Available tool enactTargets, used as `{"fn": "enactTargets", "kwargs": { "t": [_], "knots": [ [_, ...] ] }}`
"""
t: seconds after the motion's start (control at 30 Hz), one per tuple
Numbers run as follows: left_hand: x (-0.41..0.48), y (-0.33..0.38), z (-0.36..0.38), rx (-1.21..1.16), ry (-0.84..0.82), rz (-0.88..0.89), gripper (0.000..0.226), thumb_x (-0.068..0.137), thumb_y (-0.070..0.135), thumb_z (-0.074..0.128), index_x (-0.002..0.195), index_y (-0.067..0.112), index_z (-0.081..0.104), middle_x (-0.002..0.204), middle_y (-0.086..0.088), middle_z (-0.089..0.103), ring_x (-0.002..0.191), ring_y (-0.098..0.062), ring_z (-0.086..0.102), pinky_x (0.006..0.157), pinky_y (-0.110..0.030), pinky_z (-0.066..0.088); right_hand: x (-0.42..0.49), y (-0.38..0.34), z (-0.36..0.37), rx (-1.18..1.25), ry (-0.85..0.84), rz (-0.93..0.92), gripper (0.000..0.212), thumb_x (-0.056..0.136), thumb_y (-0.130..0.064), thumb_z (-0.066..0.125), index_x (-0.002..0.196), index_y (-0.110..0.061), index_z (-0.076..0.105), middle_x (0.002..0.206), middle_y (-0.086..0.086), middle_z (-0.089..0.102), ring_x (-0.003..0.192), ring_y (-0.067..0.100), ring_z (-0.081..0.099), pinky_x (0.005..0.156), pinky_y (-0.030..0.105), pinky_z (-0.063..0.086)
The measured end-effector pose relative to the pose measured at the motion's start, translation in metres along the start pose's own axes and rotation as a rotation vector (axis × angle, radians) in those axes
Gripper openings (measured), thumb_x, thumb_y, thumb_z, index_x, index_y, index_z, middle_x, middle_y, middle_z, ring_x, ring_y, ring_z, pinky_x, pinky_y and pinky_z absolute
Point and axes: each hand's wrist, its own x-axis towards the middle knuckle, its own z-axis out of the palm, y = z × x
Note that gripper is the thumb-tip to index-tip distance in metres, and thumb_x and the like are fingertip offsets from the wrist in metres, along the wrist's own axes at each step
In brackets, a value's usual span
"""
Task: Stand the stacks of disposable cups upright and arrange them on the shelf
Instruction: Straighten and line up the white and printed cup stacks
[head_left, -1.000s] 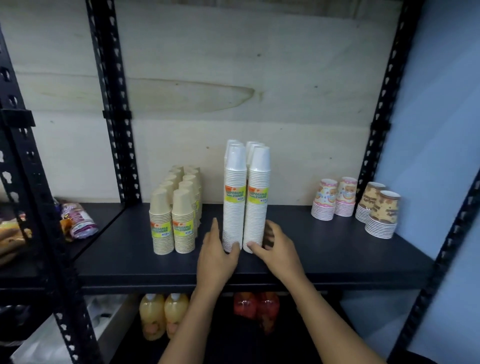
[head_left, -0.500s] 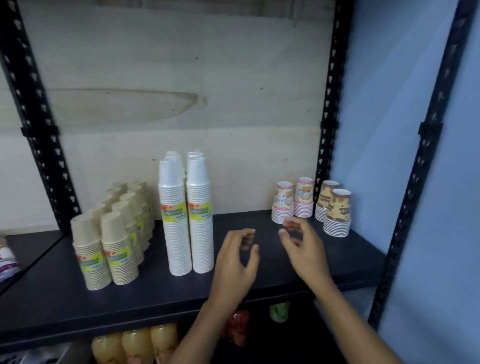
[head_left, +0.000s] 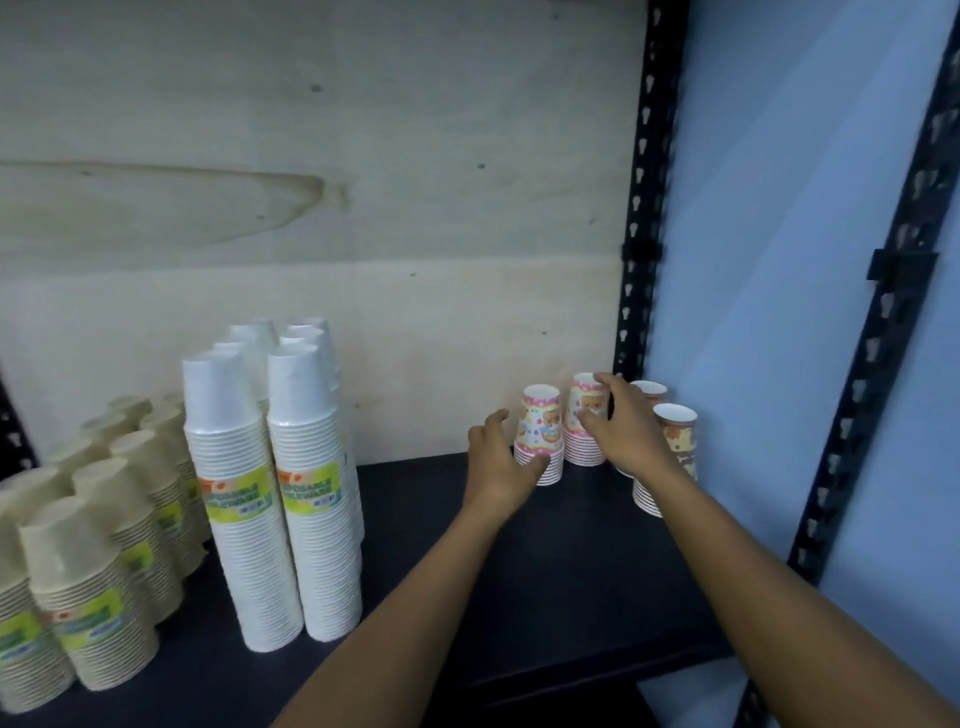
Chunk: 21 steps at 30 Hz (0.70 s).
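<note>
Tall white cup stacks stand upright mid-shelf, with shorter beige cup stacks to their left. At the back right stand two short pink patterned stacks: the left pink stack and the right pink stack. Two brown patterned stacks stand by the right post. My left hand wraps the base of the left pink stack. My right hand curls around the right pink stack from its right side and hides part of the brown stacks.
The dark shelf board ends at a black perforated upright at the back right and another black upright at the front right. A pale wooden back panel closes the rear. A blue wall lies to the right.
Both hands left the white stacks and moved right and back to the pink patterned stacks, closing around them. My view swung to the right.
</note>
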Motion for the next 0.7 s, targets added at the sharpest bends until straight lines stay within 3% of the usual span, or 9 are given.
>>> {"fn": "enactTargets", "kwargs": {
  "t": [0.13,0.33,0.43,0.57,0.7],
  "knots": [
    [0.015,-0.014,0.02,-0.001,-0.006,-0.061,0.096,0.081,0.033,0.084,0.157,0.021,0.026,0.149,-0.007,0.033,0.137,-0.024,0.045,0.109,-0.035,0.044,0.034,0.011,0.005,-0.082,-0.02,0.02,0.058,0.095,-0.013,0.064,0.15,-0.015,0.045,0.151,0.015,0.044,0.137,0.03,0.047,0.111,0.033,0.036],
    [0.031,-0.019,0.036,-0.051,0.009,-0.061,0.1,0.073,0.037,0.088,0.154,0.021,0.032,0.143,-0.006,0.04,0.129,-0.021,0.052,0.104,-0.033,0.047,0.044,0.019,0.019,-0.172,-0.059,-0.001,0.063,0.096,-0.018,0.062,0.155,-0.014,0.039,0.158,0.015,0.037,0.142,0.031,0.042,0.113,0.039,0.036],
    [0.034,-0.022,0.044,-0.065,0.035,-0.045,0.085,0.071,0.039,0.087,0.143,0.026,0.045,0.132,-0.001,0.054,0.119,-0.019,0.059,0.097,-0.038,0.054,0.044,0.023,0.026,-0.183,-0.023,-0.002,0.053,0.096,-0.017,0.063,0.146,-0.014,0.047,0.152,0.013,0.034,0.129,0.034,0.053,0.105,0.042,0.044],
    [0.031,-0.024,0.042,-0.071,0.061,-0.039,0.073,0.077,0.036,0.085,0.14,0.026,0.049,0.13,0.001,0.054,0.117,-0.015,0.058,0.097,-0.035,0.053,0.039,0.021,0.031,-0.195,0.064,-0.041,0.037,0.091,-0.018,0.069,0.125,-0.016,0.055,0.135,0.008,0.033,0.101,0.034,0.062,0.091,0.045,0.054],
    [0.022,-0.025,0.023,-0.067,0.101,-0.035,0.07,0.08,0.032,0.085,0.14,0.023,0.05,0.13,0.0,0.051,0.117,-0.015,0.058,0.096,-0.029,0.05,0.03,0.011,0.034,-0.155,0.092,-0.084,0.032,0.09,-0.02,0.071,0.119,-0.016,0.057,0.132,0.007,0.034,0.099,0.034,0.063,0.089,0.043,0.054]
  ]
}}
